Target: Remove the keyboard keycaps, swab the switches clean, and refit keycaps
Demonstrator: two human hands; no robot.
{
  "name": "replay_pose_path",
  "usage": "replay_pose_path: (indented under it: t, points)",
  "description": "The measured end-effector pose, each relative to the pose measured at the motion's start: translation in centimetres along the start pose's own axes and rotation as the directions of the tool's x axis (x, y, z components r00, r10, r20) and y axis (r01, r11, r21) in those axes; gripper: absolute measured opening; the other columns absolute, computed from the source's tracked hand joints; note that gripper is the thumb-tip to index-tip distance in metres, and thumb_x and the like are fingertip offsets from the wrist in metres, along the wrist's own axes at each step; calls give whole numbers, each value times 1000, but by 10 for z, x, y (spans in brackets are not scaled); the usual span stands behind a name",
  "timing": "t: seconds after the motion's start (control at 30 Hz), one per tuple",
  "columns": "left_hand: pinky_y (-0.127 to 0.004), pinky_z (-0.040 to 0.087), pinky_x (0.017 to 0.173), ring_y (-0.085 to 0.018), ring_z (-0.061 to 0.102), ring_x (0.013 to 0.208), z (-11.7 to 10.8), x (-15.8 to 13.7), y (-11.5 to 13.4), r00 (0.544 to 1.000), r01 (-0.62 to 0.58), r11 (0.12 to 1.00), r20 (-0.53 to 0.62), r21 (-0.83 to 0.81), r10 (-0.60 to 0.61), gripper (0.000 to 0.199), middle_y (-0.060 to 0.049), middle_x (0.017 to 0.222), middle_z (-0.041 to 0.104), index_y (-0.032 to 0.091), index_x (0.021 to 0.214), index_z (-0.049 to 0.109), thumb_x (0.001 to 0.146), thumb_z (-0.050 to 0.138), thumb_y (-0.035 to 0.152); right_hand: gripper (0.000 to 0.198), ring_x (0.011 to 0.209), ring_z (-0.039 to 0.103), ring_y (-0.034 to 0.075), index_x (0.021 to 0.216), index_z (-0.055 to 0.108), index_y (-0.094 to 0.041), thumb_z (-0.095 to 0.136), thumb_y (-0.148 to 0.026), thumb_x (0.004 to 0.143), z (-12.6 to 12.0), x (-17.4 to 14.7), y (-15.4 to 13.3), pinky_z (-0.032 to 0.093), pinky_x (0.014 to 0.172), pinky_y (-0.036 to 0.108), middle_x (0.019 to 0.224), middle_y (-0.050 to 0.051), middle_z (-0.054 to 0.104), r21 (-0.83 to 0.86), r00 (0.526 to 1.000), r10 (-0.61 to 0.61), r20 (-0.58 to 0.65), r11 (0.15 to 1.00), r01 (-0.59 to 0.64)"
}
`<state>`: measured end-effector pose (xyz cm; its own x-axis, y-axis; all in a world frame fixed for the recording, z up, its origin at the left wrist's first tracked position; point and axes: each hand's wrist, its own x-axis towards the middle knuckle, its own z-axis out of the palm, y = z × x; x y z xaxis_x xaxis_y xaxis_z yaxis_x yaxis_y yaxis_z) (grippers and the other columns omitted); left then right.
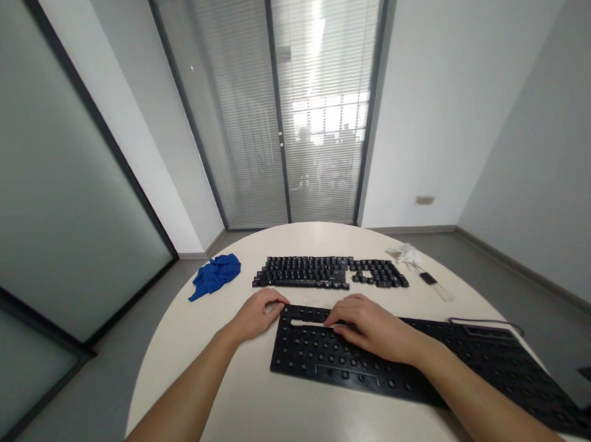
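Note:
A black keyboard base (pixel 323 352) without its keycaps lies slanted on the round table. At its far left corner rests my left hand (pixel 258 313), thumb and fingertips closing on the edge. My right hand (pixel 369 326) is over the base, fingers pinched around a slim white stick-like tool (pixel 306 324). The tool lies almost flat above the upper rows, its wider end pointing left. Part of the base is hidden under my right hand and forearm. Behind it, the loose black keycaps (pixel 303 270) are laid out in keyboard order.
A crumpled blue cloth (pixel 215 276) lies at the table's left. On the right are a white crumpled bag (pixel 406 254) and a white cord bundle with a black tie (pixel 428 278). The keyboard's black cable (pixel 482 319) curves along its far edge. Glass partitions (pixel 319 113) stand beyond the table (pixel 226 398).

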<state>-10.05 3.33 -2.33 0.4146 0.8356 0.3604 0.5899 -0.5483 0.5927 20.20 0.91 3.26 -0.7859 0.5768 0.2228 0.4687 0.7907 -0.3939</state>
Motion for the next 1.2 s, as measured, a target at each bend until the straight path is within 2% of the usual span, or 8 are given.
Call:
replay_pose_path:
  t: [0.33, 0.7, 0.93, 1.2]
  points:
    - [-34, 47, 89, -21, 64, 94, 1, 0, -2, 1000, 6, 1000, 6, 3, -6, 18, -5, 97, 73, 20, 98, 73, 91, 57, 20, 21, 94, 66, 19, 102, 73, -23, 60, -13, 89, -8, -3, -5, 43, 95, 35, 98, 2, 75, 81, 998, -18, 54, 997, 13]
    - [-34, 47, 89, -21, 64, 94, 0, 0, -2, 1000, 14, 1000, 4, 4, -14, 17, -6, 97, 73, 20, 97, 74, 91, 58, 20, 32, 79, 66, 16, 97, 77, -24, 63, -6, 75, -9, -3, -6, 48, 78, 26, 89, 0, 75, 120, 994, 24, 108, 992, -37]
    - [-34, 47, 89, -21, 64, 94, 0, 0, -3, 1000, 6, 1000, 10, 5, -6, 18, -6, 97, 72, 20, 97, 74, 92, 57, 21, 29, 72, 64, 14, 96, 79, -24, 64, -10, 76, -10, -7, -5, 49, 66, 23, 88, 1, 75, 210, 988, 43, 150, 975, -75]
    - [-35, 47, 90, -21, 64, 94, 0, -1, -1, 1000, 18, 1000, 8, -4, -18, 18, -6, 98, 73, 19, 97, 73, 91, 56, 20, 28, 68, 65, 14, 92, 81, -23, 64, -12, 73, -7, -10, -3, 49, 63, 22, 83, 1, 77, 304, 978, 69, 199, 944, -129]
